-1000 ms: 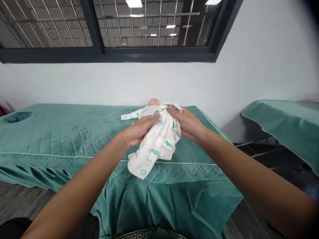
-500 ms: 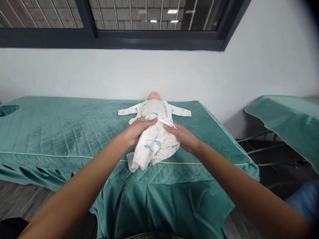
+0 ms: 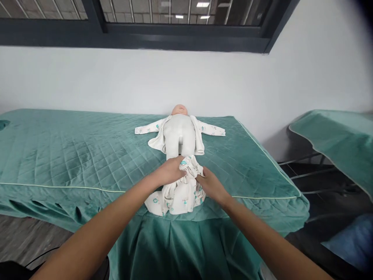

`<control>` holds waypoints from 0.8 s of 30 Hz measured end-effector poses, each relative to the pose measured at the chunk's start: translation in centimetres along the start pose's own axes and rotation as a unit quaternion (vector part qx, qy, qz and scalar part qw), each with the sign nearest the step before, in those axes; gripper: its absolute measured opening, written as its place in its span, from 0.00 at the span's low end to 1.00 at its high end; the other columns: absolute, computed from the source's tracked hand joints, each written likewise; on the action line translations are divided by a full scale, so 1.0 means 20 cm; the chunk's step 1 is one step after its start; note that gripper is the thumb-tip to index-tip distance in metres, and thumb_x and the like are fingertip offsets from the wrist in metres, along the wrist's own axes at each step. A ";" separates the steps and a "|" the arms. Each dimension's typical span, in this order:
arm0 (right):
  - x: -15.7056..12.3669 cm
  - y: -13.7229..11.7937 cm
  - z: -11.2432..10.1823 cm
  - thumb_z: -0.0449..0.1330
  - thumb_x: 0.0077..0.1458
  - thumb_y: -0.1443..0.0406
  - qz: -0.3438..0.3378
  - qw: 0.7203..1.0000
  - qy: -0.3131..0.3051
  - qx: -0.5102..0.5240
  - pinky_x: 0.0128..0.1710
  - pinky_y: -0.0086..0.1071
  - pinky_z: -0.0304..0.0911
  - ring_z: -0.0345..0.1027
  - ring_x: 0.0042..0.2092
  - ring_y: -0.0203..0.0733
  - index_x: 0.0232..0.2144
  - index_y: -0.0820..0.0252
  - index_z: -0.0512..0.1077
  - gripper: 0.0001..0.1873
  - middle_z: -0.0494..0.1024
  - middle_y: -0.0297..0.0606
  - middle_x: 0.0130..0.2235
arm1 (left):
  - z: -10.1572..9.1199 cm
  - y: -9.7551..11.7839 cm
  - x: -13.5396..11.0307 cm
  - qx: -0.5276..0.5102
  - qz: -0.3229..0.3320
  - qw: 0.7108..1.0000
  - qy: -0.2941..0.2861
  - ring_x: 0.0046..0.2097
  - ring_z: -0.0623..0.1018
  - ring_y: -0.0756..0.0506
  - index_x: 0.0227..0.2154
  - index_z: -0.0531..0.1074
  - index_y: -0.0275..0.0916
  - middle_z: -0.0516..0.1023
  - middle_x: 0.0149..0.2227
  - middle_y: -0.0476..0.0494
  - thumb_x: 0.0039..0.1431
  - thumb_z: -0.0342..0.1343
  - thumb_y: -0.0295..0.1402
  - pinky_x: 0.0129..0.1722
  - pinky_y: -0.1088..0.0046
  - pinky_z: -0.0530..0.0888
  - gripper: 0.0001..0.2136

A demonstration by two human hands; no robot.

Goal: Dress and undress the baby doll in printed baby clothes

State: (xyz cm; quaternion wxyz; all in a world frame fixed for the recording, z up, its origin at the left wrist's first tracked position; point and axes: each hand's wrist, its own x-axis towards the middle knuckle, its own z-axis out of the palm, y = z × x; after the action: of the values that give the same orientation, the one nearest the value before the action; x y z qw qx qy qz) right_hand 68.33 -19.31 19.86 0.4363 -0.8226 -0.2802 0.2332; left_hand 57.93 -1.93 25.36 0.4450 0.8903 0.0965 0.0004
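Observation:
A baby doll (image 3: pixel 180 134) lies on its back on the green bed, head toward the wall. Its arms are in the sleeves of a white printed top (image 3: pixel 159 142), which is spread open at the front. The pale torso and upper legs are bare. White printed baby trousers (image 3: pixel 180 196) are bunched around the lower legs, hanging near the bed's front edge. My left hand (image 3: pixel 171 170) is closed on the left side of the trousers' waist. Gripping the right side of it is my right hand (image 3: pixel 211 184). The doll's feet are hidden in the cloth.
The quilted green bed cover (image 3: pixel 81 151) stretches far to the left. A white wall and a dark window frame (image 3: pixel 180 39) stand behind. To the right, past a gap, is another green-covered bed (image 3: pixel 338 136) on metal legs. Blue fabric (image 3: pixel 351 243) shows at lower right.
Both hands have drawn the trousers down from the doll's waist toward the bed's front edge, baring the torso and thighs. The view has tilted slightly downward.

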 end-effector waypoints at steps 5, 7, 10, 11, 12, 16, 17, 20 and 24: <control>-0.07 0.03 0.05 0.56 0.50 0.58 0.032 0.997 0.035 0.067 0.37 0.33 0.57 0.63 0.37 0.42 0.30 0.58 0.68 0.10 0.72 0.31 0.31 | -0.03 -0.01 -0.07 0.045 -0.039 0.998 -0.021 0.52 0.78 0.39 0.50 0.72 0.37 0.79 0.52 0.39 0.58 0.55 0.32 0.52 0.64 0.73 0.17; -0.09 0.04 0.06 0.57 0.49 0.58 0.045 0.993 0.057 0.093 0.35 0.33 0.56 0.62 0.35 0.41 0.29 0.58 0.68 0.09 0.71 0.31 0.30 | -0.03 -0.02 -0.09 0.070 -0.059 0.996 -0.015 0.51 0.78 0.37 0.48 0.73 0.36 0.80 0.50 0.38 0.58 0.55 0.33 0.50 0.63 0.73 0.16; -0.11 0.05 0.10 0.60 0.50 0.56 0.057 0.983 0.068 0.160 0.39 0.35 0.60 0.66 0.38 0.44 0.32 0.58 0.71 0.12 0.75 0.33 0.33 | -0.01 0.01 -0.11 0.074 -0.036 0.996 -0.018 0.52 0.78 0.37 0.47 0.74 0.38 0.80 0.51 0.38 0.60 0.52 0.32 0.52 0.63 0.72 0.14; -0.12 0.04 0.11 0.61 0.50 0.55 0.057 0.978 0.068 0.187 0.41 0.36 0.61 0.67 0.40 0.45 0.35 0.59 0.72 0.14 0.77 0.35 0.36 | -0.01 0.02 -0.12 0.058 -0.024 0.998 -0.019 0.52 0.78 0.38 0.48 0.75 0.38 0.80 0.51 0.39 0.60 0.52 0.31 0.53 0.63 0.72 0.14; -0.12 0.04 0.12 0.61 0.51 0.55 0.051 0.973 0.068 0.214 0.44 0.37 0.62 0.69 0.42 0.47 0.38 0.59 0.73 0.16 0.79 0.36 0.39 | -0.01 0.04 -0.12 0.032 -0.013 0.999 -0.021 0.53 0.78 0.38 0.48 0.75 0.39 0.80 0.51 0.40 0.60 0.52 0.30 0.53 0.64 0.71 0.15; -0.08 0.02 0.15 0.62 0.53 0.54 -0.001 0.951 0.082 0.299 0.51 0.40 0.64 0.70 0.52 0.50 0.49 0.57 0.73 0.23 0.79 0.41 0.49 | -0.04 0.10 -0.11 -0.132 -0.008 0.990 -0.058 0.47 0.80 0.40 0.50 0.75 0.42 0.81 0.47 0.43 0.61 0.54 0.34 0.46 0.65 0.73 0.15; -0.06 0.02 0.15 0.62 0.54 0.54 -0.014 0.946 0.087 0.312 0.52 0.40 0.64 0.70 0.52 0.50 0.50 0.57 0.73 0.23 0.79 0.41 0.50 | -0.05 0.10 -0.10 -0.180 -0.020 0.981 -0.067 0.45 0.80 0.41 0.50 0.75 0.41 0.81 0.45 0.43 0.61 0.56 0.35 0.44 0.66 0.74 0.15; 0.04 0.01 0.14 0.60 0.54 0.55 -0.044 0.941 0.112 0.316 0.50 0.40 0.65 0.71 0.50 0.49 0.48 0.58 0.72 0.21 0.79 0.41 0.49 | -0.07 0.08 -0.04 -0.315 -0.061 0.945 -0.071 0.44 0.80 0.41 0.44 0.76 0.39 0.82 0.43 0.42 0.57 0.62 0.37 0.44 0.66 0.74 0.13; 0.18 0.00 0.09 0.57 0.51 0.59 -0.043 0.951 0.146 0.268 0.44 0.37 0.65 0.70 0.43 0.46 0.43 0.58 0.72 0.16 0.79 0.38 0.43 | -0.09 0.02 0.09 -0.401 -0.076 0.912 -0.040 0.45 0.80 0.42 0.39 0.76 0.36 0.81 0.43 0.41 0.53 0.65 0.36 0.46 0.66 0.73 0.13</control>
State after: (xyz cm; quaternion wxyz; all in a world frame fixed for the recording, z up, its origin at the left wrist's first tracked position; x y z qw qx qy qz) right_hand 69.84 -15.82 18.43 0.6867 -0.6875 -0.1759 0.1575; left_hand 59.61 -0.49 26.64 0.7665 0.6266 0.1375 -0.0305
